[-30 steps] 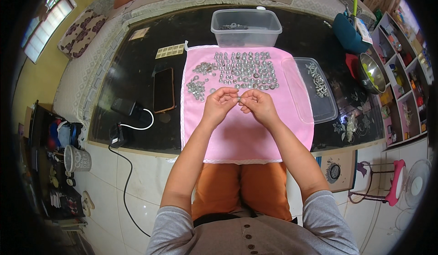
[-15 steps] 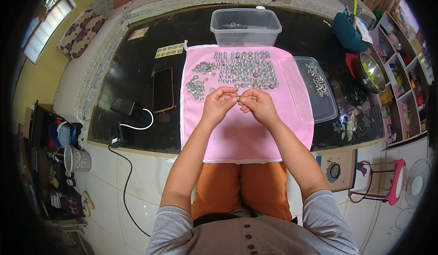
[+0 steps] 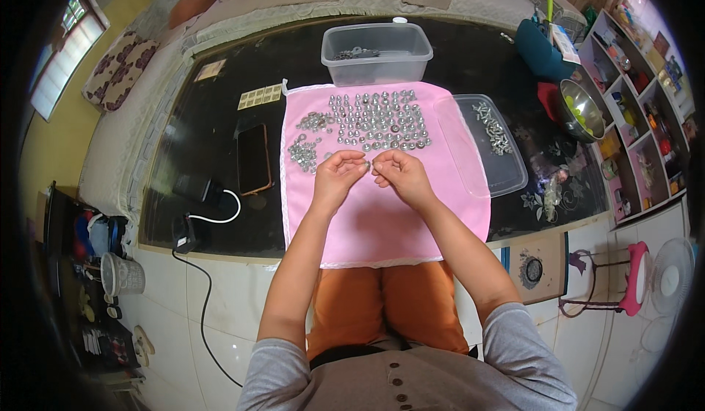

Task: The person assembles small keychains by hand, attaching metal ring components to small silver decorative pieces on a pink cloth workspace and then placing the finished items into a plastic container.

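Observation:
My left hand [image 3: 340,179] and my right hand [image 3: 404,179] are raised over a pink cloth [image 3: 374,235], a small gap between their fingertips. Each pinches a small silvery metal piece, too tiny to tell its exact kind. Just beyond the fingers, small shiny metal studs [image 3: 378,124] stand in several rows on the cloth. To their left lie two loose heaps: round metal caps [image 3: 302,154] nearer me and darker metal rings [image 3: 314,121] farther off. On the right, a clear plastic lid [image 3: 507,179] partly overlaps the cloth and carries a pile of slim metal pieces [image 3: 494,130].
A clear plastic tub [image 3: 378,69] with dark metal parts stands behind the cloth. Left of it lie a phone [image 3: 254,160], a black charger [image 3: 194,185] with a white cable, and a patterned card [image 3: 259,96]. A metal bowl [image 3: 580,110] stands at the right beside a shelf [image 3: 639,124].
My fingertips, together on one small piece before, have drawn apart, with a piece at each hand. The whole view has shifted slightly.

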